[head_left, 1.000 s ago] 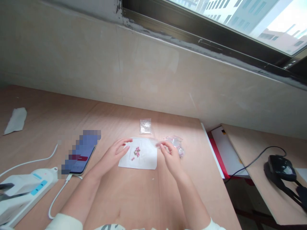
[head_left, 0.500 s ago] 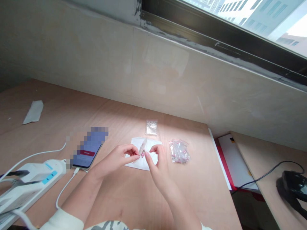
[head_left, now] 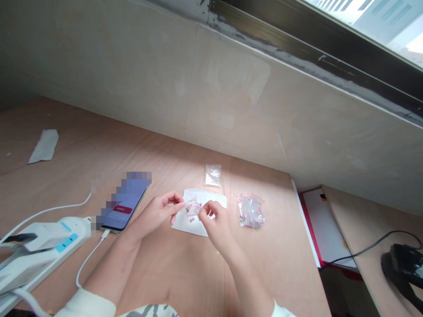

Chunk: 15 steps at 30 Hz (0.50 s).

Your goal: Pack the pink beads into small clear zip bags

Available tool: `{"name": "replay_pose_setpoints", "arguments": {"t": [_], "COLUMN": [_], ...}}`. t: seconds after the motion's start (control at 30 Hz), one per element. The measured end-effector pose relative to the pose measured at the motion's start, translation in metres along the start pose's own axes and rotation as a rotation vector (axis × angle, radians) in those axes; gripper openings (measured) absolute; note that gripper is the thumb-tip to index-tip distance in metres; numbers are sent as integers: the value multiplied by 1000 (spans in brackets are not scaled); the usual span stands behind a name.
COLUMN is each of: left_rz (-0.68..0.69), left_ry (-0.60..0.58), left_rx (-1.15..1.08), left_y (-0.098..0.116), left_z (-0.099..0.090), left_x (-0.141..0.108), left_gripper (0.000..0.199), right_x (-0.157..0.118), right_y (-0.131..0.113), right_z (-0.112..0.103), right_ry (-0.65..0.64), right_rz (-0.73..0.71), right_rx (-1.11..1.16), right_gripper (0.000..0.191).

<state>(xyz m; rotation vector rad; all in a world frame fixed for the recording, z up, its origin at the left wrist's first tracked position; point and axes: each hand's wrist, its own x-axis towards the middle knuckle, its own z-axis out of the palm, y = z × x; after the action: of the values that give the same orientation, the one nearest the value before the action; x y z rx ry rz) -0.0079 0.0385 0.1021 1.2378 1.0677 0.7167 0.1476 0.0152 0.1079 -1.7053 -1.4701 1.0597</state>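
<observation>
A small clear plastic bag (head_left: 194, 210) with a reddish edge is stretched between my two hands, above a white sheet of paper (head_left: 214, 197). My left hand (head_left: 165, 208) pinches the bag's left side with thumb and fingers. The opposite side is gripped by my right hand (head_left: 213, 216), its fingers curled in. Tiny pinkish pieces (head_left: 192, 219) show on the paper just below the bag. Right of the paper lies a larger clear bag (head_left: 250, 211) with pink pieces in it. Behind the paper is a small bag of whitish grains (head_left: 212, 175).
A phone (head_left: 124, 207) and a white power strip (head_left: 71, 240) with cables are on the left of the wooden table (head_left: 185, 273). A scrap of white paper (head_left: 44, 145) lies farther back. The wall (head_left: 148, 79) rises behind. A black device (head_left: 405, 264) stands far right.
The small bag, upright between my fingertips before, is now lower and stretched sideways. Pinkish pieces now show on the paper beneath it. The camera view has shifted slightly.
</observation>
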Motion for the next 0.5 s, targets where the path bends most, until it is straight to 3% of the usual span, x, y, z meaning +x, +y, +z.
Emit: {"name": "replay_pose_setpoints", "arguments": {"t": [0.07, 0.13, 0.23, 0.33, 0.4, 0.43, 0.5], "left_rz": [11, 25, 40, 66, 43, -2, -90], "left_ry": [12, -5, -38, 113, 191, 149, -69], "left_rx": [25, 63, 112, 150, 196, 171, 97], "left_y": [2, 6, 8, -3, -17, -24, -37], "left_z": [5, 12, 16, 5, -5, -9, -13], "left_x": [-1, -4, -7, -6, -3, -1, 0], "left_gripper": [15, 15, 16, 17, 26, 28, 28], "right_x": [2, 4, 8, 10, 10, 10, 10], "right_y": [3, 8, 16, 23, 26, 27, 30], "right_z": [6, 13, 18, 13, 8, 6, 6], "right_ry": [21, -45, -129, -134, -215, -273, -343], "right_rz": [16, 28, 68, 124, 124, 121, 146], "right_rx": [17, 108, 296, 433, 491, 518, 563], "right_gripper": [11, 3, 9, 13, 16, 16, 16]}}
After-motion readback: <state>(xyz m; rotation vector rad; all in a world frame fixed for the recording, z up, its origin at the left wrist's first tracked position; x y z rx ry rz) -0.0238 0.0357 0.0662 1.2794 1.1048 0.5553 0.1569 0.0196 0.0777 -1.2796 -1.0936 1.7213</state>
